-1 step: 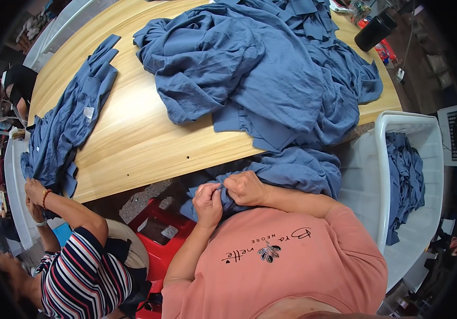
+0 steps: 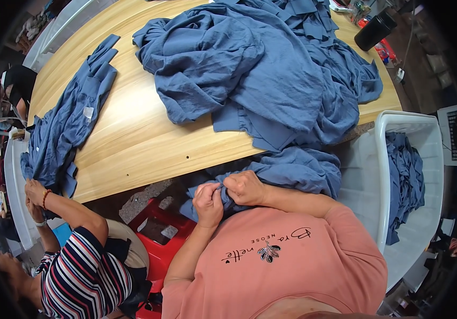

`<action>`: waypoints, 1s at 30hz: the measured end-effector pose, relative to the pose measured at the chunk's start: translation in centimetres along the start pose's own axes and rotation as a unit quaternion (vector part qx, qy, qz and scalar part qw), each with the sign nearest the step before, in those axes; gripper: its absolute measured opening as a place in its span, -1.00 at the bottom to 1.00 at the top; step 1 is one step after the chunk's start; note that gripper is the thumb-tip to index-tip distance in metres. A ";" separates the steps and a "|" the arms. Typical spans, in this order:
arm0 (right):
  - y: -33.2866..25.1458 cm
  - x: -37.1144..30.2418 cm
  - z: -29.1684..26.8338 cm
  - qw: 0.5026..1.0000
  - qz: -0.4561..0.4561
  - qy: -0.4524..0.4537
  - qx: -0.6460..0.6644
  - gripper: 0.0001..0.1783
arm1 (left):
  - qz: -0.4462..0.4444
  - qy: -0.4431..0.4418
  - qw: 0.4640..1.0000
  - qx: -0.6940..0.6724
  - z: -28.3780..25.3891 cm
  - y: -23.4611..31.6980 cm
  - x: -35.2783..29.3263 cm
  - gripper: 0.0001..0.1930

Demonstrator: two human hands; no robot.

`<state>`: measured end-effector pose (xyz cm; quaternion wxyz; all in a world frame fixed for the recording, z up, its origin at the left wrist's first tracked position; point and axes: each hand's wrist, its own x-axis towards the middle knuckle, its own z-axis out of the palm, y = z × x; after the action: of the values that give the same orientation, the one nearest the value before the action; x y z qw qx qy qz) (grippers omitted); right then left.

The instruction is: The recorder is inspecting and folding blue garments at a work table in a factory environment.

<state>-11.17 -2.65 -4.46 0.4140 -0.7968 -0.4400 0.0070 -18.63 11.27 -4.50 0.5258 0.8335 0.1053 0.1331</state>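
A blue garment (image 2: 303, 169) lies bunched in front of me, just below the table's near edge. My left hand (image 2: 208, 203) is closed on a fold of it, fingers curled. Close beside it, my right hand (image 2: 245, 187) pinches the same cloth, knuckles up. The stretch of cloth between the two hands is mostly covered by my fingers. Beyond, a large heap of blue garments (image 2: 271, 80) covers much of the table and hangs toward its near edge.
On the wooden table (image 2: 148, 138), another blue garment (image 2: 74, 111) lies at left, near a co-worker in a striped shirt (image 2: 87, 266). A red stool (image 2: 172, 239) stands between us. At right are a white bin (image 2: 383, 175) holding blue cloth and a black cup (image 2: 375, 32).
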 end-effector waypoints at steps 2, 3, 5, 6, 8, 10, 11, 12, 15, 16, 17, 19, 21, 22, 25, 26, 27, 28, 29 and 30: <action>0.1 0.0 0.0 0.999 0.017 0.033 0.003 -0.88 | 0.089 0.038 0.992 0.080 0.3 0.6 0.1 -0.92; 0.1 0.0 0.1 0.999 0.014 0.034 0.008 -0.88 | 0.084 0.049 0.992 0.081 0.5 0.7 0.0 -0.93; 0.3 0.0 0.2 0.998 0.034 0.061 0.004 -0.89 | 0.071 0.057 0.992 0.085 0.9 0.8 -0.3 -0.92; 0.3 0.0 0.2 0.997 0.040 0.068 0.006 -0.89 | 0.059 0.060 0.993 0.087 1.2 0.8 -0.5 -0.93; 0.2 0.1 0.3 0.998 0.024 0.064 0.006 -0.89 | 0.026 0.066 0.993 0.094 1.5 0.7 -0.8 -0.94; 0.1 0.3 0.0 0.998 0.009 0.062 -0.015 -0.89 | 0.060 0.055 0.992 0.098 0.9 0.7 -0.9 -0.94; 0.0 0.3 -0.3 1.000 -0.004 0.029 0.007 -0.87 | 0.072 0.036 0.991 0.104 0.1 0.6 -0.8 -0.94; -0.1 0.3 -0.7 0.999 -0.020 0.018 0.029 -0.86 | 0.078 0.031 0.992 0.098 -1.0 0.6 -0.8 -0.95; -0.3 0.3 -1.6 0.995 -0.018 0.062 0.077 -0.80 | 0.031 -0.041 0.982 0.181 -6.1 0.2 0.4 -0.95; -0.3 0.3 -1.8 0.995 -0.013 0.062 0.083 -0.81 | -0.064 -0.065 0.973 0.210 -7.6 0.1 1.1 -0.95; -0.3 0.2 -1.8 0.995 0.016 0.042 0.085 -0.82 | -0.188 -0.094 0.947 0.241 -8.7 0.1 1.8 -0.94; -0.2 0.4 -1.3 0.997 0.001 0.021 0.073 -0.85 | 0.044 -0.021 0.953 0.298 -9.1 0.4 4.3 -0.87; -0.2 0.4 -0.7 0.997 -0.009 0.001 0.078 -0.84 | 0.000 0.016 0.973 0.229 -7.5 1.3 8.5 -0.73; -0.2 0.3 -0.5 0.996 -0.019 -0.009 0.083 -0.84 | 0.095 0.058 0.969 0.220 -6.3 2.0 11.2 -0.67; 0.0 0.0 -0.8 0.996 -0.015 -0.025 0.082 -0.86 | 0.081 0.124 0.941 0.305 -1.6 4.8 18.8 -0.50; 0.2 -0.2 -1.1 0.994 0.020 0.009 0.109 -0.86 | 0.002 0.064 0.975 0.211 -0.7 5.9 20.1 -0.62; 0.3 -0.3 -1.4 0.988 0.068 0.033 0.132 -0.87 | -0.026 0.048 0.985 0.161 0.2 6.8 20.2 -0.80; 0.6 -0.5 -1.9 0.967 0.151 0.030 0.201 -0.84 | 0.049 0.022 0.991 0.125 1.1 7.8 19.3 -0.90; 0.8 -0.7 -2.2 0.948 0.187 0.071 0.247 -0.88 | 0.144 -0.047 0.986 0.077 1.7 8.5 17.8 -0.91; 1.3 -0.7 -2.5 0.903 0.243 0.085 0.345 -0.88 | 0.321 -0.057 0.945 0.015 2.4 9.3 15.4 -0.88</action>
<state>-9.82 -5.15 -3.92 0.6845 -0.6837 -0.1661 0.1909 -2.95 10.18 4.60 0.4475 0.8373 -0.1959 0.2455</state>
